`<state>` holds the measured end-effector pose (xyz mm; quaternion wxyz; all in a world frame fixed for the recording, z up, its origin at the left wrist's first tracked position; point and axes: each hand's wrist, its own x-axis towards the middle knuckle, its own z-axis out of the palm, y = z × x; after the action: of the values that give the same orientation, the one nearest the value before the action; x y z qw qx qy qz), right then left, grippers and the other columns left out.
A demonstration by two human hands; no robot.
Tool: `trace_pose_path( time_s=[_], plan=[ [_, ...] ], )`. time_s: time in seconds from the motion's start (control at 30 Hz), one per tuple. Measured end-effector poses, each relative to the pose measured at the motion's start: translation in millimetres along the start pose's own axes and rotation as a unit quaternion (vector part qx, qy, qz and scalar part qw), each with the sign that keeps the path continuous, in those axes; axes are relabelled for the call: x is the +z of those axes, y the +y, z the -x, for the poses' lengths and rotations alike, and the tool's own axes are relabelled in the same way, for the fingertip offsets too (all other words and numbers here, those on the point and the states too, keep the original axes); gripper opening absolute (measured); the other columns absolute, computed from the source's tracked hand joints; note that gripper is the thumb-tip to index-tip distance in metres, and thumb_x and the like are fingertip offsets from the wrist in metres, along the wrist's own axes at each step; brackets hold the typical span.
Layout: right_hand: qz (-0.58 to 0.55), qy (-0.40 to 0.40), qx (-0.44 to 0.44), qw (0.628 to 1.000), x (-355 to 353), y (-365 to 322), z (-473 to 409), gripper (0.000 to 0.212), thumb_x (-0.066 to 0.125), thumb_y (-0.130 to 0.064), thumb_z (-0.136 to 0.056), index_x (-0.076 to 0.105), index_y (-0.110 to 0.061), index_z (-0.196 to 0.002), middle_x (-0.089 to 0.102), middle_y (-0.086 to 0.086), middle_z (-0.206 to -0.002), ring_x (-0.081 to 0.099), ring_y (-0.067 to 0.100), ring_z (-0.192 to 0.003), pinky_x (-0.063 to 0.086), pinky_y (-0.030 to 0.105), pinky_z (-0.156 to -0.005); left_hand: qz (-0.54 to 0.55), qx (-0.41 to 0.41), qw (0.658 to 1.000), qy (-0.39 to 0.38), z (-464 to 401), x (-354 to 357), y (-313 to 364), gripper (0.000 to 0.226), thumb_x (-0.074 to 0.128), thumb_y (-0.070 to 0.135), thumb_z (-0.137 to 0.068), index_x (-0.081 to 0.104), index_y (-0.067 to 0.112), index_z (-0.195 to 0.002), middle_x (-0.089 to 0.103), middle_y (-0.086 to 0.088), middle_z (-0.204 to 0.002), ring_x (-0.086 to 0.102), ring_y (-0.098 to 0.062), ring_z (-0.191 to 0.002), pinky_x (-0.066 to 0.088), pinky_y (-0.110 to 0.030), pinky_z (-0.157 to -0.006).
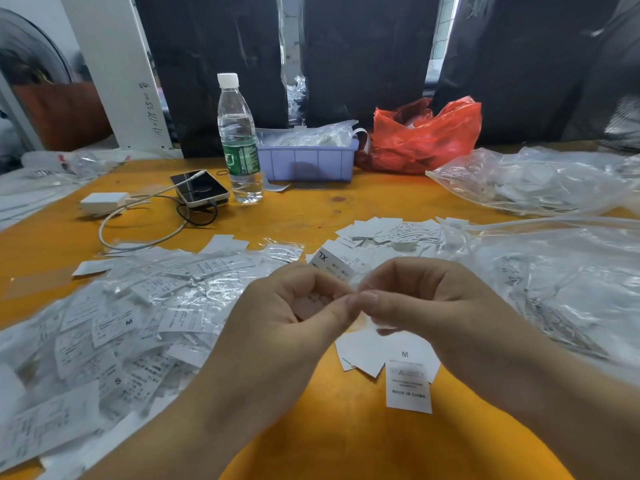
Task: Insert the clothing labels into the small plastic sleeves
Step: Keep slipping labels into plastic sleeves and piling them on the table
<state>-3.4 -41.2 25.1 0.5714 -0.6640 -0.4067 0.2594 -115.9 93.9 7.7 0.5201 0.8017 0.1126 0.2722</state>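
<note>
Behind both hands [349, 306] — bottle [239, 140], bin [308, 162].

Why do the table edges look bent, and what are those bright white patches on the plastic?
Head view: the wide-angle lens bows the table at the edges; overhead light glares off the sleeved labels and clear bags; the hands look slightly soft.
</note>
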Motion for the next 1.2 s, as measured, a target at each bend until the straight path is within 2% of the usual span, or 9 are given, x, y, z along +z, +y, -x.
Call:
trace_pose_path(
  time_s=[0.1,0.17,0.23,0.33,0.43,0.63,0.83,1.03,1.2],
  plan=[
    [-0.023,0.044,-0.039,0.998,-2,3,0,0.02,0.073,-0.03,-0.074,0.073,-0.011,-0.078,0.068,0.006,-0.074,0.062,0.012,-0.071,0.052,0.027,-0.071,-0.001,0.005,1.0,0.008,1,1,0,0.023,0.068,0.053,-0.07,0.072,0.034,-0.081,0.066,0.005,-0.066,0.061,-0.01,-0.062,0.047,-0.021,-0.056],
    [-0.051,0.069,-0.05,0.995,-5,3,-2,0.019,0.068,-0.027,-0.072,0.072,-0.008,-0.076,0.071,0.004,-0.073,0.065,0.014,-0.071,0.054,0.025,-0.072,0.007,0.004,1.0,0.018,1,1,-1,0.021,0.065,0.052,-0.073,0.071,0.035,-0.084,0.063,-0.004,-0.066,0.058,-0.02,-0.061,0.046,-0.031,-0.055],
    [-0.058,0.067,-0.048,0.995,-8,2,-4,0.019,0.069,-0.027,-0.071,0.072,-0.008,-0.071,0.072,0.005,-0.071,0.067,0.016,-0.071,0.055,0.025,-0.072,0.015,0.004,0.999,0.032,0,0,-1,0.017,0.062,0.049,-0.076,0.07,0.038,-0.086,0.063,-0.01,-0.072,0.059,-0.026,-0.068,0.048,-0.031,-0.058],
    [-0.045,0.035,-0.03,0.998,-11,1,-4,0.012,0.077,-0.021,-0.072,0.073,-0.01,-0.07,0.072,0.007,-0.071,0.068,0.016,-0.071,0.054,0.024,-0.069,0.027,0.007,0.998,0.048,-3,-6,-2,0.012,0.063,0.038,-0.077,0.069,0.04,-0.087,0.066,0.004,-0.068,0.061,-0.009,-0.062,0.046,-0.017,-0.051],
    [-0.013,-0.003,-0.019,1.0,-12,0,-3,0.02,0.063,-0.024,-0.076,0.072,-0.006,-0.073,0.072,0.007,-0.073,0.066,0.015,-0.07,0.053,0.022,-0.068,0.047,0.003,0.997,0.057,-4,-11,-2,0.013,0.068,0.031,-0.078,0.069,0.04,-0.087,0.069,0.012,-0.076,0.063,-0.001,-0.064,0.046,-0.009,-0.054],
    [-0.005,-0.028,-0.021,0.999,-12,0,-2,0.021,0.064,-0.024,-0.076,0.072,-0.005,-0.071,0.07,0.006,-0.068,0.062,0.018,-0.068,0.051,0.023,-0.066,0.079,0.007,0.996,0.036,-2,-9,4,0.03,0.067,0.026,-0.069,0.067,0.045,-0.091,0.068,0.014,-0.086,0.062,-0.003,-0.062,0.05,-0.015,-0.054],
    [-0.033,-0.052,-0.021,0.998,-12,-1,-2,0.015,0.066,-0.021,-0.075,0.074,-0.009,-0.069,0.069,0.006,-0.065,0.061,0.016,-0.065,0.051,0.024,-0.064,0.09,-0.002,0.996,-0.014,0,-9,5,0.036,0.068,0.021,-0.066,0.067,0.046,-0.092,0.067,0.014,-0.086,0.063,-0.006,-0.067,0.052,-0.019,-0.057],
    [-0.052,-0.077,-0.029,0.995,-11,-2,-2,0.014,0.066,-0.017,-0.075,0.073,-0.008,-0.068,0.067,0.008,-0.064,0.059,0.017,-0.062,0.049,0.025,-0.063,0.071,-0.009,0.997,-0.031,2,-9,8,0.041,0.065,0.02,-0.065,0.066,0.047,-0.096,0.067,0.013,-0.085,0.057,-0.01,-0.063,0.055,-0.037,-0.058],
    [-0.062,-0.083,-0.036,0.994,-12,-2,-2,0.014,0.066,-0.017,-0.075,0.073,-0.009,-0.067,0.067,0.006,-0.062,0.059,0.015,-0.06,0.049,0.024,-0.062,0.065,-0.015,0.998,-0.017,1,-11,9,0.043,0.065,0.02,-0.064,0.064,0.05,-0.093,0.066,0.019,-0.082,0.057,-0.007,-0.061,0.056,-0.03,-0.057]
  ],
)
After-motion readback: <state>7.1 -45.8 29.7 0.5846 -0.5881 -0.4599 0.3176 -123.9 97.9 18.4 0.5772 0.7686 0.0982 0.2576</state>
